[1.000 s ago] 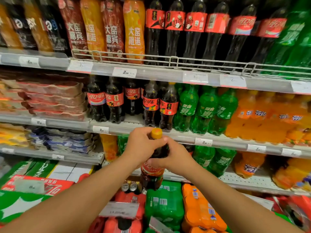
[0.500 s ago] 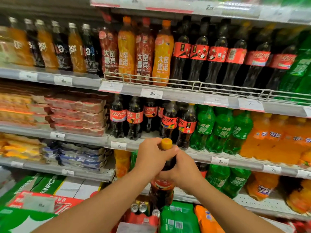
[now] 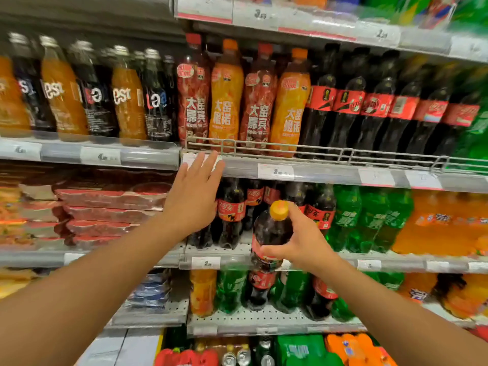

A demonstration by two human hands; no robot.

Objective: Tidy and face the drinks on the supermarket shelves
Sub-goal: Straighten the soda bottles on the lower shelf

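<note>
My right hand (image 3: 303, 247) grips a dark cola bottle with an orange cap (image 3: 272, 231), held upright in front of the middle shelf. My left hand (image 3: 194, 196) is raised with straight, spread fingers, its tips at the price strip of the upper shelf (image 3: 327, 175), holding nothing. Behind my hands stand small cola bottles with red labels (image 3: 232, 215) on the middle shelf. Above, tall red and orange bottles (image 3: 227, 101) stand in a row behind a wire rail (image 3: 264, 149).
Tall cola bottles (image 3: 369, 107) fill the upper shelf's right side, est bottles (image 3: 87, 93) its left. Green bottles (image 3: 369, 220) and orange bottles (image 3: 443, 223) stand to the right on the middle shelf. Shrink-wrapped can packs (image 3: 105, 207) are stacked at left. Mixed bottles (image 3: 235, 289) fill the lower shelf.
My left hand let go of the bottle and rose with open fingers to the upper shelf's edge. My right hand now holds the bottle alone. The view tilted upward.
</note>
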